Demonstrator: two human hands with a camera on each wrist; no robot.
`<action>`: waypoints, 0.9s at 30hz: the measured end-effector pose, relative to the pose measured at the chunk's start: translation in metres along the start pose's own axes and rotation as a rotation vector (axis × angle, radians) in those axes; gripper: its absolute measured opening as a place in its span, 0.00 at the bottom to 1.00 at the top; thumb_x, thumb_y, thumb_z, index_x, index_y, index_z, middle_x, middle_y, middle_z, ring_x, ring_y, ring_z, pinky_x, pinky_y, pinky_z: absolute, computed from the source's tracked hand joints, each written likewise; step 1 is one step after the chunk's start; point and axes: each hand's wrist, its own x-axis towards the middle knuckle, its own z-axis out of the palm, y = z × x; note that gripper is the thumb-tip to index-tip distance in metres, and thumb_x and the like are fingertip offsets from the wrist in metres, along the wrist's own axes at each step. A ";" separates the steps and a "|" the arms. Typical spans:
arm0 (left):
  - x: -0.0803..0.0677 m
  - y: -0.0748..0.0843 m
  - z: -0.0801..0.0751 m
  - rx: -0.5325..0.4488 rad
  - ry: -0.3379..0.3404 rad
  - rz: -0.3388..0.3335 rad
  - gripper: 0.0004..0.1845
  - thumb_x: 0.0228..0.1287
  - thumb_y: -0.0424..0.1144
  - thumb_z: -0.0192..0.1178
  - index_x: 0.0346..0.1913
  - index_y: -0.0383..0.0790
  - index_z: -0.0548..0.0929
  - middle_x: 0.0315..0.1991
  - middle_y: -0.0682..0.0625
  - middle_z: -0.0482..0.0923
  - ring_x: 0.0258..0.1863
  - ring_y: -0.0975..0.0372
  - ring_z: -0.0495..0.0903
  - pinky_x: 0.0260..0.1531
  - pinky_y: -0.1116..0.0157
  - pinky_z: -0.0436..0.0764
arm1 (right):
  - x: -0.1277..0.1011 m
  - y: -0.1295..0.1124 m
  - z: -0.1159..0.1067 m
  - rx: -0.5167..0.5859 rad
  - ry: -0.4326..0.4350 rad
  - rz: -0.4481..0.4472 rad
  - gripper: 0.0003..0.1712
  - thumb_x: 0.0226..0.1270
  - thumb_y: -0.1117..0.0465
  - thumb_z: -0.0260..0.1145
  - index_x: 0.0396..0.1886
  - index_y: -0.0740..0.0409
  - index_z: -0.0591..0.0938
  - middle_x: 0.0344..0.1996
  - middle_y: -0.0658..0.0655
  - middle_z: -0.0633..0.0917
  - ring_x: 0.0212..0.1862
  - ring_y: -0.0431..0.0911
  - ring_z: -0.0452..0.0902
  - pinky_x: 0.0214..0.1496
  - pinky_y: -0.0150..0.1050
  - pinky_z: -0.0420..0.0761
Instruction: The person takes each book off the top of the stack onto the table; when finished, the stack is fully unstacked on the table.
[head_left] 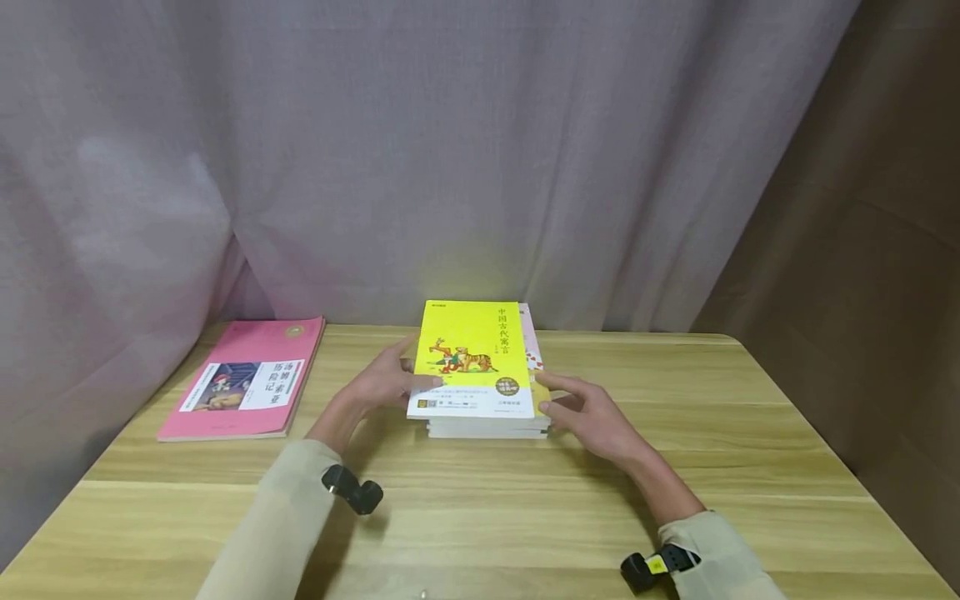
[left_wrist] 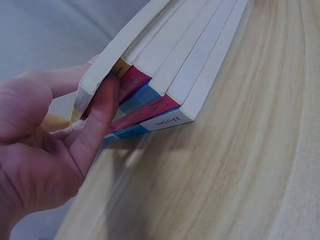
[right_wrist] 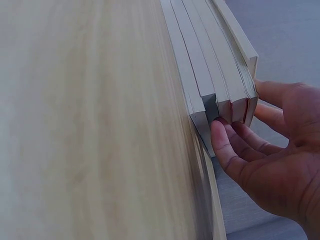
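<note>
A yellow book (head_left: 476, 354) with a tiger picture lies on top of a pile of books (head_left: 487, 429), set a little to the left of those under it. My left hand (head_left: 378, 379) is at the pile's left side. In the left wrist view, the left hand (left_wrist: 35, 170) pinches the yellow book's spine edge, with a digit in the gap beneath it. My right hand (head_left: 596, 421) is at the pile's right side. Seen from the right wrist, the right hand (right_wrist: 290, 170) rests loosely bent fingertips against the edges of the lower books.
A pink book (head_left: 240, 379) lies flat at the left of the wooden table (head_left: 487, 517). A grey curtain (head_left: 465, 150) hangs behind the table, and a darker brown cloth (head_left: 862, 250) hangs on the right.
</note>
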 end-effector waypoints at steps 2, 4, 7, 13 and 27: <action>-0.001 -0.002 -0.001 -0.044 -0.008 -0.008 0.55 0.70 0.30 0.69 0.88 0.53 0.43 0.58 0.33 0.85 0.41 0.52 0.92 0.38 0.55 0.92 | 0.000 0.001 0.001 0.003 -0.001 -0.001 0.33 0.79 0.54 0.66 0.79 0.54 0.72 0.75 0.67 0.74 0.50 0.50 0.87 0.53 0.44 0.83; -0.002 -0.004 -0.002 -0.081 -0.030 -0.007 0.56 0.70 0.30 0.68 0.88 0.55 0.42 0.58 0.34 0.85 0.41 0.51 0.92 0.38 0.55 0.92 | 0.000 0.001 0.001 0.000 0.000 -0.001 0.33 0.79 0.55 0.66 0.79 0.54 0.72 0.75 0.67 0.73 0.50 0.50 0.88 0.53 0.44 0.83; -0.004 -0.007 -0.005 -0.114 -0.063 -0.014 0.56 0.71 0.30 0.67 0.88 0.57 0.40 0.55 0.35 0.87 0.41 0.51 0.92 0.38 0.55 0.92 | 0.001 0.002 0.001 -0.001 0.006 -0.001 0.33 0.79 0.55 0.66 0.79 0.56 0.72 0.76 0.68 0.72 0.50 0.50 0.88 0.53 0.43 0.84; -0.012 -0.013 -0.013 -0.124 -0.113 -0.026 0.56 0.73 0.31 0.66 0.87 0.61 0.37 0.49 0.37 0.90 0.39 0.49 0.93 0.38 0.54 0.92 | 0.001 0.001 0.001 -0.007 0.014 -0.003 0.32 0.79 0.57 0.66 0.78 0.57 0.72 0.74 0.69 0.74 0.47 0.51 0.89 0.53 0.42 0.83; -0.035 -0.014 -0.028 -0.219 -0.084 -0.002 0.56 0.72 0.27 0.64 0.87 0.67 0.40 0.60 0.32 0.85 0.48 0.47 0.92 0.46 0.54 0.91 | 0.001 0.000 0.002 -0.014 0.016 0.001 0.33 0.79 0.55 0.66 0.79 0.56 0.72 0.75 0.68 0.73 0.50 0.51 0.89 0.52 0.41 0.83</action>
